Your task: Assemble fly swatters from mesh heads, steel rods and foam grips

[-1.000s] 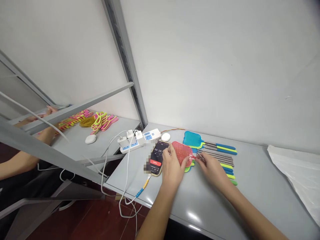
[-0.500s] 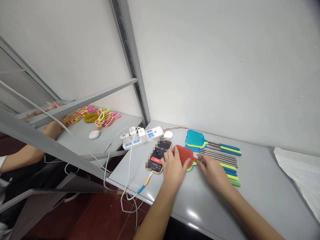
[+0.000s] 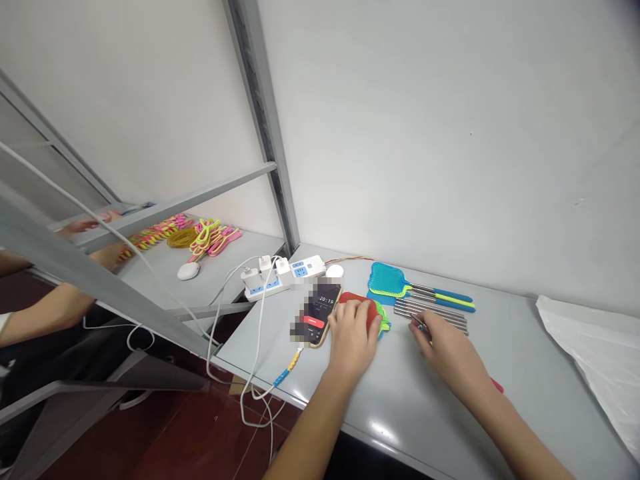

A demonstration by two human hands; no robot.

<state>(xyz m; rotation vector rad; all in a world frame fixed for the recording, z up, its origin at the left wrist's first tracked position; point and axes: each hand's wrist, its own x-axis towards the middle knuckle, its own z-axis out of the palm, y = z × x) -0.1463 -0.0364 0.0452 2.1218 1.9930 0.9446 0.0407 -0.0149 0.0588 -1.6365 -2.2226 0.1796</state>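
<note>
My left hand (image 3: 353,333) is closed over a red fly swatter head (image 3: 361,298), fingers across its top and thumb at its right side. Green and blue swatter heads (image 3: 384,323) peek out beneath it. To the right, my right hand (image 3: 440,337) pinches a thin metal rod (image 3: 421,321), mostly hidden by the fingers. A red handle end (image 3: 497,385) shows beyond my right wrist. Behind the hands lie blue and yellow-green fly swatters (image 3: 387,280) with blue and yellow handles (image 3: 453,300). Several bare metal rods (image 3: 435,310) lie just in front of them.
A phone (image 3: 323,310) lies left of my left hand, its charging cable running off the table edge. Behind it are a power strip (image 3: 307,268) with chargers and a white round object (image 3: 335,271). White plastic sheeting (image 3: 580,340) lies right. Beyond the metal frame, another person's arm (image 3: 45,310) reaches toward colored cords (image 3: 213,237).
My right hand has moved right, away from the red swatter head, and now covers the row of colored handles. My left hand's fingers have drawn closer over the stacked heads.
</note>
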